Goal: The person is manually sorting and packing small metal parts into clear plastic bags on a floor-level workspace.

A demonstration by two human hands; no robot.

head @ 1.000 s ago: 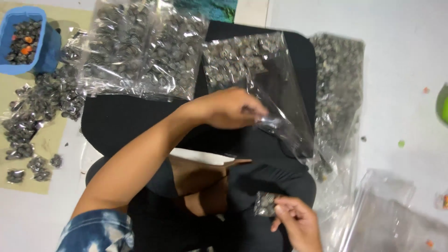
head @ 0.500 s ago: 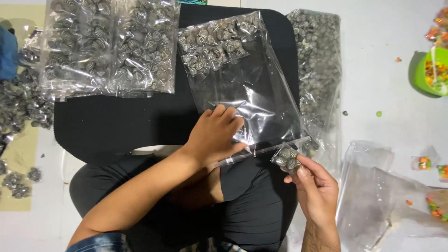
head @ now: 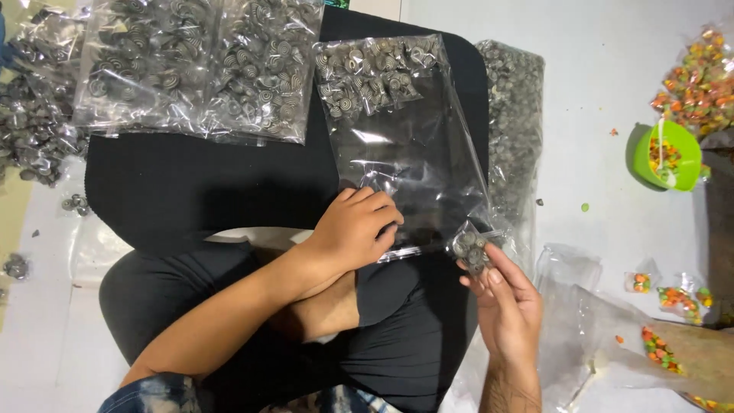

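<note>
A person sits cross-legged on a white floor (head: 612, 69) with a big black board (head: 214, 183) resting across the legs. It is the biggest thing here.

At the far end of the board lie two full clear bags of striped beads (head: 191, 69), side by side and touching. Next to them, towards the middle, lies a large clear bag (head: 405, 145) that is mostly empty. It has only a small bunch of striped beads up at its far end. Its near edge reaches the person's lap.

Just off the right edge of the board is a long packed bag of grey beads (head: 516, 115). On the left side of the floor sits a loose heap of little grey packets (head: 34, 130).

Far to the right is a green bowl (head: 669, 157) with bright orange and green bits in it, and a pile of colourful packets (head: 696, 76) beyond it.

The left hand (head: 355, 229) lies flat on the near end of the mostly empty bag, fingers bent and pressing it down. The right hand (head: 501, 298) is closed around a small packet of grey beads (head: 468, 248), pinched in the fingertips, right at the bag's near right corner.
</note>
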